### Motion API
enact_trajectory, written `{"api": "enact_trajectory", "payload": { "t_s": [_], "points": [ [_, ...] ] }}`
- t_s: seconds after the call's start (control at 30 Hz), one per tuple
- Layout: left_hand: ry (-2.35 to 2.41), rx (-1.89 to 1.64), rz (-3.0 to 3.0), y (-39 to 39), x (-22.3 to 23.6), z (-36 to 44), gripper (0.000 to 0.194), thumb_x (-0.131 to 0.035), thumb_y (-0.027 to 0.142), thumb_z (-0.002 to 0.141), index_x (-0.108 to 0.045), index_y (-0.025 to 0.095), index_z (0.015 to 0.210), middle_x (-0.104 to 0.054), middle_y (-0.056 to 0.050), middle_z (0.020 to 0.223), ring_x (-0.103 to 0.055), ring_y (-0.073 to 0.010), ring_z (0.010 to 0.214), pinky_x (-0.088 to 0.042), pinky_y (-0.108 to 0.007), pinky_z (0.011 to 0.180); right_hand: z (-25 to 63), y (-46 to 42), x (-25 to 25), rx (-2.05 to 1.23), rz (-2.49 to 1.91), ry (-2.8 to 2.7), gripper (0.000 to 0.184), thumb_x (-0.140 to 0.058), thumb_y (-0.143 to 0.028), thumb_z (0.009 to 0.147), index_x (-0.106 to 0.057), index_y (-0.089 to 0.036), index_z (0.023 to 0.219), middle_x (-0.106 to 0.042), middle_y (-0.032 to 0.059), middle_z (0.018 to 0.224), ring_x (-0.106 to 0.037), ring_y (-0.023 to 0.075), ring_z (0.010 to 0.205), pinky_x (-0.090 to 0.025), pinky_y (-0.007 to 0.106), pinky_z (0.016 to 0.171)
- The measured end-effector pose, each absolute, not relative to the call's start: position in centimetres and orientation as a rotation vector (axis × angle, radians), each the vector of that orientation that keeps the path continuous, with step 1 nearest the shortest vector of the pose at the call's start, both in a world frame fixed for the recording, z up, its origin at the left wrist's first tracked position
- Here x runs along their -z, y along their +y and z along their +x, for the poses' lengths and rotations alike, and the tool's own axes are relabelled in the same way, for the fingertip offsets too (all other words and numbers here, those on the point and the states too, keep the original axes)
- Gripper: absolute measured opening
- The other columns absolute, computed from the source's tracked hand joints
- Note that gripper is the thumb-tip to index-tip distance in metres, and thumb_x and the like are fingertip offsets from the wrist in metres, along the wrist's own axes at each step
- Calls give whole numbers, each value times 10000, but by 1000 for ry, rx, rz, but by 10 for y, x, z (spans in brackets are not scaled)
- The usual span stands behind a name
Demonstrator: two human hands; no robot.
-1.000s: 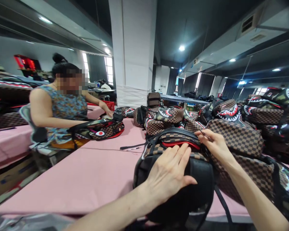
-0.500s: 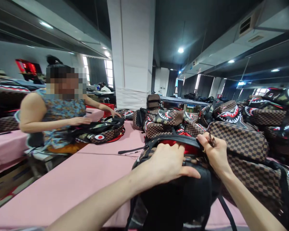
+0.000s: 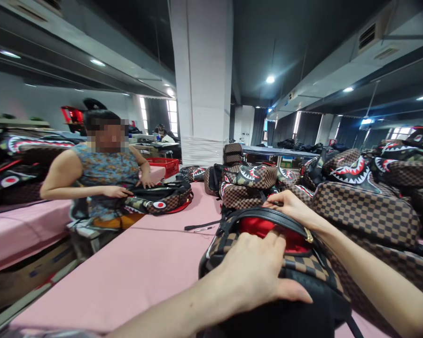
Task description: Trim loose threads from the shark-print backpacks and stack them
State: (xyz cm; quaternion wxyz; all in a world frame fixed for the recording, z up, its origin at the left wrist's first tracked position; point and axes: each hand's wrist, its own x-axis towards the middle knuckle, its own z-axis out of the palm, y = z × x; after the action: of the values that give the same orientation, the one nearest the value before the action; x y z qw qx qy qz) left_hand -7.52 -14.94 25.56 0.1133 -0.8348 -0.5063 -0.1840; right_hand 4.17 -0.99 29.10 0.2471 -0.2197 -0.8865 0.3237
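Observation:
A brown-and-black checkered backpack stands on the pink table in front of me, its black back panel towards me. The top is unzipped and a red lining shows. My left hand grips the near rim, fingers inside the opening and thumb outside on the black panel. Beyond the raised black zipper edge, my right hand has its bent fingers on the far side of the bag; their tips are partly hidden. A gold zipper pull hangs free below my right wrist.
Piled checkered backpacks with shark-mouth prints fill the right and back of the pink table. A pen and a black strap lie left of my bag. Across the table a co-worker handles another backpack. A white pillar rises behind.
My right hand has left the zipper pull area and moved to the far side of the bag. The opening gapes wider, showing more red lining. My left hand stays at the rim.

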Motion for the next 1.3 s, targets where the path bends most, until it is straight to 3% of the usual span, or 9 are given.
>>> {"api": "enact_trajectory", "payload": {
  "t_s": [0.2,0.4,0.5,0.6,0.7,0.77,0.9,1.13,1.3],
  "points": [
    [-1314,779,-2295,-158,-221,-69,617,-388,745,722,-568,155,743,-586,-59,664,-585,-234,646,-464,-361,609,38,-4,-279,-929,-802,-2300,349,-575,-458,734,-643,-124,660,-534,-27,537,-457,109,517,-344,223,479],
    [-1454,563,-2641,-157,-257,-79,593,-493,720,688,-628,151,781,-634,-75,725,-600,-243,669,-457,-335,612,41,-6,-281,-1042,-780,-2280,352,-587,-468,730,-605,-126,652,-509,-37,546,-423,88,511,-311,213,472],
    [-1405,198,-3220,-132,-284,-86,413,-599,586,707,-656,179,745,-641,-16,643,-600,-192,575,-449,-269,548,41,-11,-282,-1111,-747,-2318,333,-584,-445,729,-589,-131,619,-503,-41,543,-414,82,504,-313,209,473],
    [-1119,51,-3678,-113,-296,-85,271,-614,381,753,-654,262,992,-689,34,926,-647,-183,836,-486,-249,712,42,-17,-284,-1176,-678,-2336,296,-581,-412,727,-618,-132,640,-554,-32,581,-457,95,532,-364,218,520],
    [-1220,433,-3531,-122,-299,-87,450,-689,393,670,-623,273,1099,-650,3,1100,-593,-235,1023,-456,-308,857,43,-18,-285,-1231,-670,-2284,288,-582,-410,712,-633,-130,666,-582,-25,604,-486,105,553,-390,230,560],
    [-1415,799,-3262,-133,-303,-99,383,-672,431,681,-666,237,1011,-677,-29,1013,-610,-238,954,-461,-311,832,44,-14,-284,-1228,-676,-2256,291,-589,-415,693,-618,-130,642,-567,-29,583,-469,99,543,-377,229,553],
    [-1732,1435,-2604,-124,-306,-135,300,-484,397,820,-675,166,819,-655,-20,775,-583,-150,727,-448,-239,672,43,-6,-283,-1191,-711,-2246,305,-584,-432,664,-569,-144,566,-486,-52,501,-382,77,488,-304,219,487],
    [-1791,937,-3102,-78,-284,-149,392,-426,485,818,-487,145,634,-349,54,576,-310,-74,536,-237,-196,479,44,-13,-287,-1169,-776,-2239,296,-623,-436,603,-569,-152,542,-491,-43,511,-402,90,509,-316,233,511],
    [-1848,1078,-2875,-90,-280,-138,335,-396,411,809,-411,159,588,-351,42,591,-320,-83,552,-227,-204,484,71,-18,-299,-1021,-928,-2437,341,-609,-476,666,-614,-137,624,-520,-30,560,-409,91,517,-306,218,478]
  ]
}}
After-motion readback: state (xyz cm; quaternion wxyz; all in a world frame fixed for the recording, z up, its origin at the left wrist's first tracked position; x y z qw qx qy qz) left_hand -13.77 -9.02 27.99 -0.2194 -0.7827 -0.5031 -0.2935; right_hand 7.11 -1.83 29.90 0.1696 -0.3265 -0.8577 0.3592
